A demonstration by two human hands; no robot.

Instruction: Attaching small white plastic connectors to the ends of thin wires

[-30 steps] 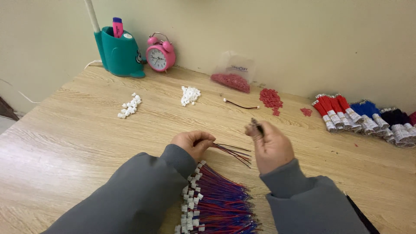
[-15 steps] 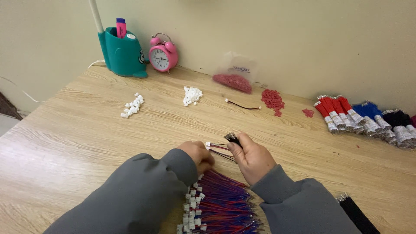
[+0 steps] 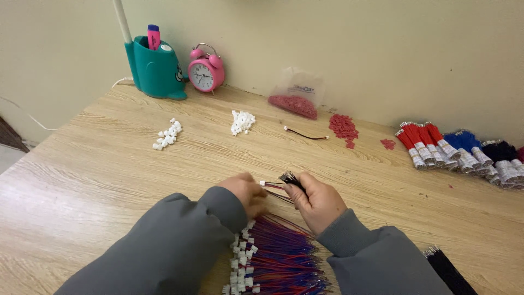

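Note:
My left hand (image 3: 246,192) and my right hand (image 3: 317,201) meet over the near part of the wooden table (image 3: 98,180). Between them runs a thin red and blue wire pair (image 3: 275,190) with a small white connector (image 3: 262,183) at its left end, pinched by my left fingers. My right hand is closed on a small bunch of dark wire ends (image 3: 289,178) that sticks up past its fingers. Just below both hands lies a big pile of red and blue wires with white connectors (image 3: 273,257). Grey sleeves cover both forearms.
Two small heaps of white connectors (image 3: 168,135) (image 3: 242,121), a loose wire (image 3: 305,134), red pieces (image 3: 343,127) and a clear bag of them (image 3: 295,98) lie farther back. Bundles of red, blue and black wires (image 3: 458,150) sit at right. A teal pen holder (image 3: 154,68) and pink alarm clock (image 3: 206,69) stand by the wall.
My right hand came down and left from a raised position to meet my left hand. A wire with a white connector now stretches between the two hands.

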